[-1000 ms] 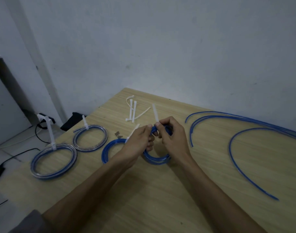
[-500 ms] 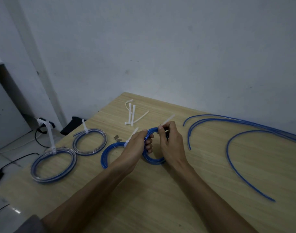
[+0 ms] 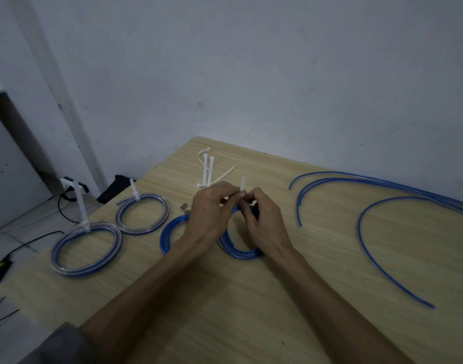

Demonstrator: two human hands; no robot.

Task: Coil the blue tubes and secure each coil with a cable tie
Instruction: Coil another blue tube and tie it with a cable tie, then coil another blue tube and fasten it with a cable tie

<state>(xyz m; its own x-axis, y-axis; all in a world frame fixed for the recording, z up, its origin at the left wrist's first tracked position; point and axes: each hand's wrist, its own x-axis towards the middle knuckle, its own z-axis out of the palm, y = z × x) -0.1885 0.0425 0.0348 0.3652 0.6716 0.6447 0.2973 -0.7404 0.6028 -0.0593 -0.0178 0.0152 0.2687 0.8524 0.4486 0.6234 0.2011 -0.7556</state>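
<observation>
Head view: on the pale wooden table (image 3: 251,311), the left hand (image 3: 212,214) and right hand (image 3: 264,224) meet over a small coil of blue plastic tube (image 3: 238,252), fingertips of both pinched together on a white plastic cable tie (image 3: 242,184) whose tail stands upright; two tied blue coils (image 3: 86,248) lie to the left; spare white cable ties (image 3: 208,170) lie beyond; loose blue tubes (image 3: 377,258) curve at right

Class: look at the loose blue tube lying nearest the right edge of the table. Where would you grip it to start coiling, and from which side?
Probably at the near free end of the loose blue tube, from above: it lies flat in an open arc with bare table around that end.
</observation>
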